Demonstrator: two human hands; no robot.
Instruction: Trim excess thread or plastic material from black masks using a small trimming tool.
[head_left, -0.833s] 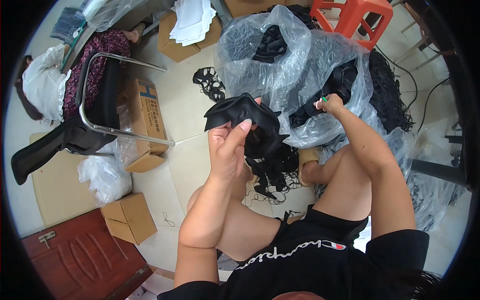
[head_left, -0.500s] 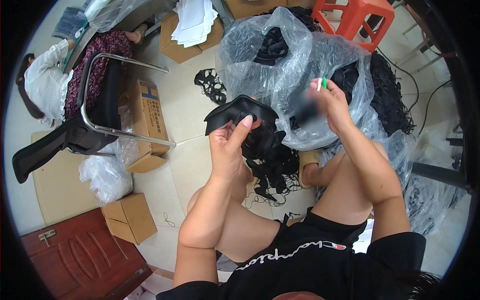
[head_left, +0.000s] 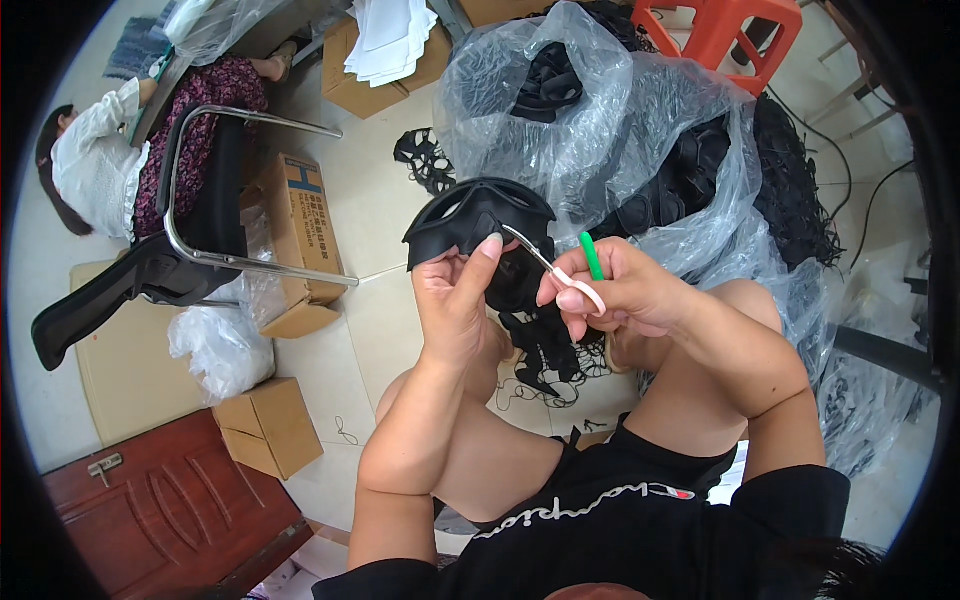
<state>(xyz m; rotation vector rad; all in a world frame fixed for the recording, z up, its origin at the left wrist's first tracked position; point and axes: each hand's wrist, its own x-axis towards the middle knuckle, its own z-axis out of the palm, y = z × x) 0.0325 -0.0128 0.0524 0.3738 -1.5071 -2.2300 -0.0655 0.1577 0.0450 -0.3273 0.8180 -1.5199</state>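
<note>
Scissors (head_left: 556, 273) sit gripped in right fingers (head_left: 572, 301); left fingers (head_left: 478, 268) pinch a curved black piece (head_left: 477, 228).

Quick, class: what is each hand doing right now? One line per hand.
Left hand: closed, holding a black moulded piece, thumb on top.
Right hand: closed around scissors with white and green handles.

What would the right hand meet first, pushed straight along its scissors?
Likely the black moulded piece held in the left hand; depth is unclear, so the scissors may already touch it.
</note>
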